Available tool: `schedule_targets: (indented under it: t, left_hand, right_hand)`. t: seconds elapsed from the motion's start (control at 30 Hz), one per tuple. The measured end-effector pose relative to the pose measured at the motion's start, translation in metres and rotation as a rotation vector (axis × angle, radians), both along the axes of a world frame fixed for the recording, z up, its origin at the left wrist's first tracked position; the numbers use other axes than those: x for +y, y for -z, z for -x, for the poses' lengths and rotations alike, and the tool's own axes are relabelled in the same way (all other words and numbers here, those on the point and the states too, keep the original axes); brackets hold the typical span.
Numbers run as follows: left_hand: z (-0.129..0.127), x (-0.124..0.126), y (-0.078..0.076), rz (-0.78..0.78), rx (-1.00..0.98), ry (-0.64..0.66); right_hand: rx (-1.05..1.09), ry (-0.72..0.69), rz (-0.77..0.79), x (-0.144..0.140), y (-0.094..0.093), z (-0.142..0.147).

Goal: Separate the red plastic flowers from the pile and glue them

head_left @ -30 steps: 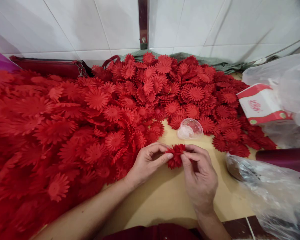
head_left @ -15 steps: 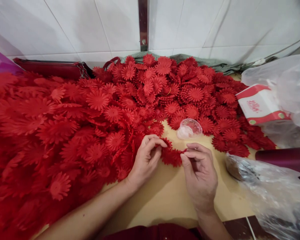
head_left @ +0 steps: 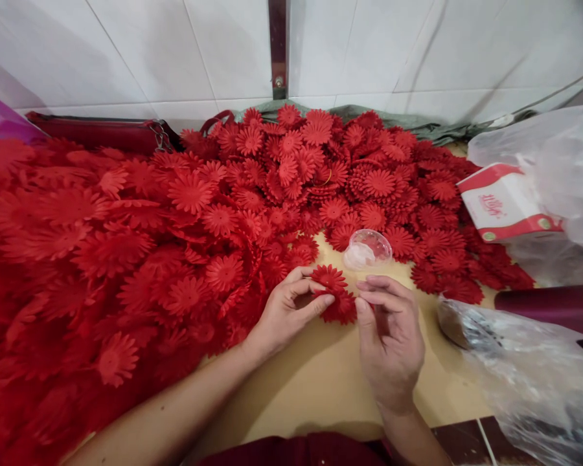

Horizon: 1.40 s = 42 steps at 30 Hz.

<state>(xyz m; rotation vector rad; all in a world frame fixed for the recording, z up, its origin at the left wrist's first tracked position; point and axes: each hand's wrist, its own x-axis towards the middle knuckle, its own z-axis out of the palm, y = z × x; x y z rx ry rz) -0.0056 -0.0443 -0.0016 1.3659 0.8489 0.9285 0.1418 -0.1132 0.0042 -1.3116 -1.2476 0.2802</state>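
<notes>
Between hands (head_left: 342,310), ribbed red flowers (head_left: 337,298)

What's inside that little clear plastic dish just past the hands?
The clear plastic dish lies on the tan table and holds something whitish on its left side; what it is cannot be told. Red flowers hide its far edge.

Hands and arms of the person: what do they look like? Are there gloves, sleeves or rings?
The left hand and the right hand are both bare, with no gloves. No rings, watch or bracelets show. Both forearms are bare too, with no sleeves reaching into view. At the bottom edge, dark red clothing shows between the arms.
</notes>
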Motion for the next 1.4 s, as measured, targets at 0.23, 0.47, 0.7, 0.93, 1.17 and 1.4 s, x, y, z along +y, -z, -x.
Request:
schedule_targets:
  t: [0.23,0.47,0.7,0.93,1.17,1.4]
  left_hand:
    - [0.001,0.004,-0.004,0.067,-0.109,-0.032]
    - [0.003,0.003,-0.007,0.091,-0.102,0.06]
    - [0.005,0.004,-0.007,0.093,-0.046,0.038]
    - [0.004,0.006,-0.002,0.093,0.03,-0.091]
    - [0.002,0.006,0.001,0.131,0.0,-0.129]
    - [0.003,0.006,0.002,0.109,0.015,-0.155]
  right_hand:
    - [-0.273,-0.047,-0.01,0.001,-0.003,0.005]
    - [-0.128,-0.053,0.104,0.003,0.005,0.001]
    - [-0.163,0.08,0.092,0.001,0.008,-0.004]
    - [0.193,0.308,0.034,0.003,0.003,-0.003]
    - [0.283,0.264,0.102,-0.001,0.003,0.001]
    - [0.158,0.121,0.138,-0.002,0.003,-0.003]
